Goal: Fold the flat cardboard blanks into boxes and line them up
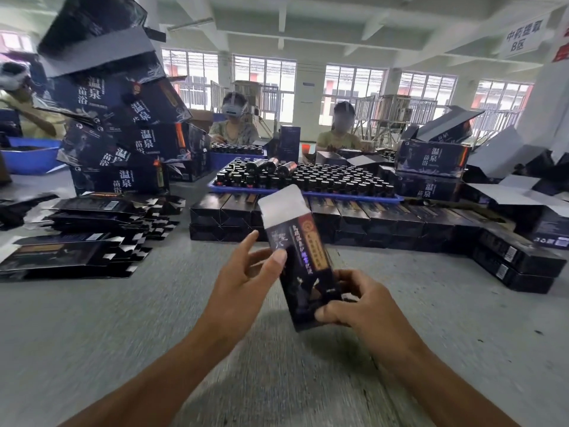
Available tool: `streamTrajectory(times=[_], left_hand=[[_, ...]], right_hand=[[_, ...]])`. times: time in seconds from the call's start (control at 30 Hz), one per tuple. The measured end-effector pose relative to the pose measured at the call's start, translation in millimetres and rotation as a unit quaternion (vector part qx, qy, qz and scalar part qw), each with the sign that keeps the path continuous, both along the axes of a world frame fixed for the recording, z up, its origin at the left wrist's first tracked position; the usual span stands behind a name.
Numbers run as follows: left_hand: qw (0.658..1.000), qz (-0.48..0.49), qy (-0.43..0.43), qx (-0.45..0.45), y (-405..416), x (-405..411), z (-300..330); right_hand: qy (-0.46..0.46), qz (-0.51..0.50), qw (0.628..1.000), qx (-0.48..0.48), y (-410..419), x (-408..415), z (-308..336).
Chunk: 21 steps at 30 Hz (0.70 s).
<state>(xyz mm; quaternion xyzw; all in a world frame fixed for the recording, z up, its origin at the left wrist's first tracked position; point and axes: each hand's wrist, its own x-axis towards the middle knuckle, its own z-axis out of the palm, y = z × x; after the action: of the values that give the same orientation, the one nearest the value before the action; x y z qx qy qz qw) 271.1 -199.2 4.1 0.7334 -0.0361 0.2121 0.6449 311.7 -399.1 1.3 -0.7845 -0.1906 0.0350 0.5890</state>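
A: What is in the hands?
B: A tall dark printed cardboard box (pixel 300 266), held up off the grey worktop (pixel 92 334) and tilted, top leaning away to the left; its white-lined top flap (pixel 281 201) stands open above the fingers.

A: And the grip?
B: The right hand (pixel 348 303) has fingers (pixel 331 309) curled round the box's lower end, thumb on the near face; the left hand (pixel 243 269) steadies the box's left edge with the thumb (pixel 277 257) against it, the other fingers straight and spread, not wrapped round it.

A: What lies beyond the fingers?
B: Straight past them, a double-stacked row of finished dark folded boxes (pixel 338 217) lined up along the worktop; the row runs on far right of the right hand, turning nearer; behind the row, a blue plastic tray (pixel 397 197) packed with small dark capped bottles (pixel 323 177).

A: And to the left?
B: Well left of the left hand, heaps of flat dark cardboard blanks (pixel 70 251) lying on the worktop; farther back, a leaning pile of large dark blue printed cartons (pixel 123 143).

A: Anyone else?
B: Two people (pixel 234 124) sit at the far side, behind the tray, faces blurred.
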Motion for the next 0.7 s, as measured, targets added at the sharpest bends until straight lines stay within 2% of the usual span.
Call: streamTrajectory(times=[0.07, 0.17, 0.4, 0.53, 0.7], left_hand=[[0.999, -0.039, -0.024, -0.03, 0.6, 0.9, 2.8], [0.997, -0.041, -0.037, -0.046, -0.9, -1.7, 6.8], [0.997, -0.044, -0.037, -0.051, -10.8, -8.0, 8.1], [0.999, -0.026, -0.046, -0.011, -13.3, -11.2, 8.0], [0.995, -0.014, -0.094, 0.042, -14.8, -15.9, 8.4]], right_hand=[[0.0, 0.029, 0.999, -0.033, 3.5, -0.9, -3.6], [-0.004, 0.041, 0.999, -0.032, 5.7, -2.2, -5.1], [-0.087, -0.021, 0.989, 0.114, -1.4, -6.2, 12.3], [-0.099, -0.006, 0.985, 0.139, -3.5, -4.7, 13.5], [-0.125, 0.001, 0.986, 0.112, -3.6, -5.7, 15.6]])
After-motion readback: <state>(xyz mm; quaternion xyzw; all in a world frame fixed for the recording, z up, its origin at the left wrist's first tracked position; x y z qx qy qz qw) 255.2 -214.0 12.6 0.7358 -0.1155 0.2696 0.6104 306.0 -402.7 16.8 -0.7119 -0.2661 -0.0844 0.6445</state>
